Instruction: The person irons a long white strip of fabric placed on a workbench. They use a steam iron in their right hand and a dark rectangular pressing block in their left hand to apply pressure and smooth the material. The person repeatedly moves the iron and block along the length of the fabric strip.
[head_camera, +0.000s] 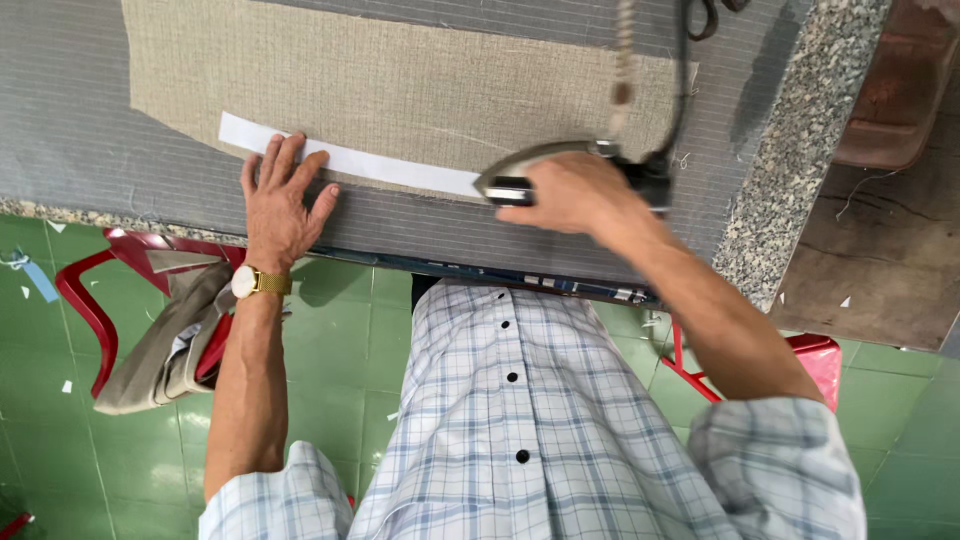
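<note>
Both hands are working along the white strip (350, 160): my left hand (282, 195) is lying spread flat, pinning its limp, light, slippery near end onto the tan fabric (400, 85), while my right hand (570, 195) is gripping closed around the heavy, rigid iron (530, 165) by its handle at the strip's far end.

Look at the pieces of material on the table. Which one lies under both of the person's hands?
The narrow white strip: the left hand presses one end, the iron in the right hand meets the other. The beige cloth lies beyond.
</note>
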